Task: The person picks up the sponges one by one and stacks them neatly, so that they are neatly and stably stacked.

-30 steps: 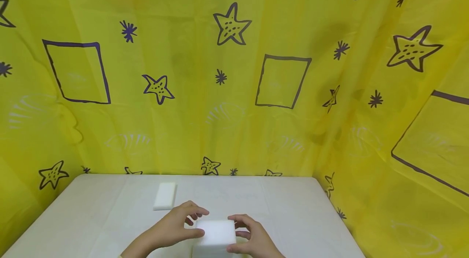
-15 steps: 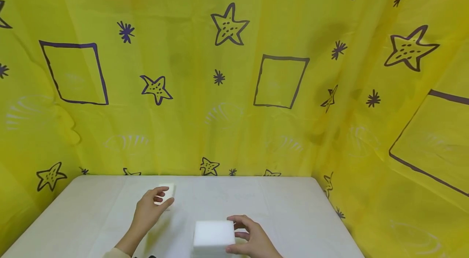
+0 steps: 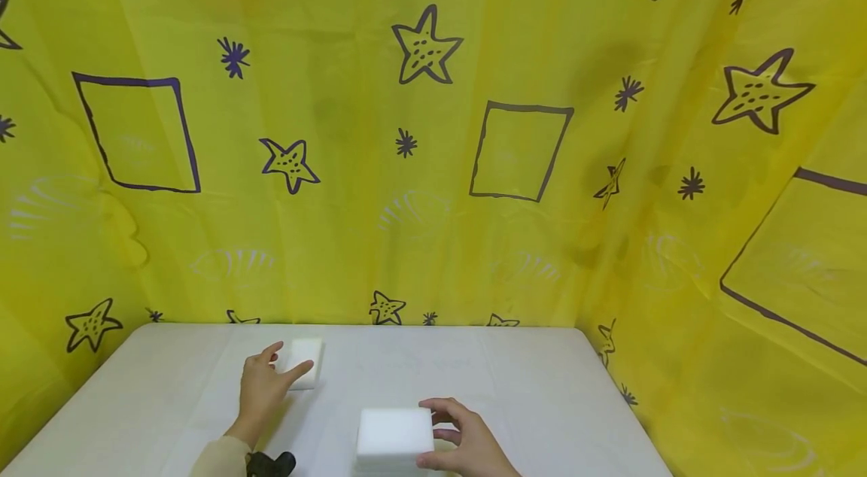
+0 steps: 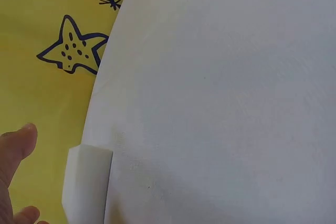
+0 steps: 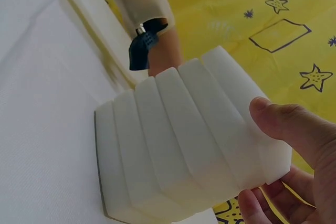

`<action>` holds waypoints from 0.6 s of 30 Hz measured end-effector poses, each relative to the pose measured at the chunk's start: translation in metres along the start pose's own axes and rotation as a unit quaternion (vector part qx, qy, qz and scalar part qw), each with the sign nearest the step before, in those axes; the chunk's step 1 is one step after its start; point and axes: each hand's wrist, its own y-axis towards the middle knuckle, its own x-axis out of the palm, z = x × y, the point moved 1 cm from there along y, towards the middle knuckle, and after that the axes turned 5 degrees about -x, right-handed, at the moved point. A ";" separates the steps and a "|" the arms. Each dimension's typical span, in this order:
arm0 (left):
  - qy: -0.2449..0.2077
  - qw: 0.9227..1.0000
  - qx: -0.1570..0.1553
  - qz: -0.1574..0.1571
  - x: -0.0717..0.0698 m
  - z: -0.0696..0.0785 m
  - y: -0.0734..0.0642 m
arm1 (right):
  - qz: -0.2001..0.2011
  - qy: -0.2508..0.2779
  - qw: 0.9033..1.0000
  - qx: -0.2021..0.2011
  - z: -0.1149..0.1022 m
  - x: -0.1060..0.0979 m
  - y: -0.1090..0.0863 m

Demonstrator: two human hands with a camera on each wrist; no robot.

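Note:
Several white sponge blocks form an upright stack [image 3: 395, 432] near the front of the table; the right wrist view shows its layers [image 5: 163, 145]. My right hand [image 3: 469, 441] holds the stack's right end near the top, thumb on the near side and curled fingers round the far side. Toward the back left lies a single white sponge block [image 3: 310, 349]. My left hand [image 3: 262, 390] is over its left side, thumb and fingers spread apart, the thumb overlapping the block in the head view. In the left wrist view, the thumb is apart from the block [image 4: 88, 184].
A white-covered table [image 3: 542, 394] carries the blocks. Yellow curtains [image 3: 352, 236] with starfish drawings hang close behind it and along its sides. A black wrist mount [image 3: 271, 465] sits at the left sleeve [image 3: 220, 457].
My left hand has left the stack and reached to the single block at the back left, then shifted slightly left with its fingers wider apart. The right hand has stayed at the stack.

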 end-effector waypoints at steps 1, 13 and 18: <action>0.007 1.000 -0.004 -0.005 0.002 -0.001 0.002 | 0.000 0.000 1.000 -0.001 0.000 0.000 0.000; 0.073 0.996 -0.011 -0.040 0.012 -0.003 0.004 | 0.008 -0.005 1.000 0.006 0.000 0.000 0.001; 0.097 0.995 0.007 -0.038 0.013 -0.004 0.005 | 0.008 -0.005 1.000 0.000 -0.001 0.001 0.001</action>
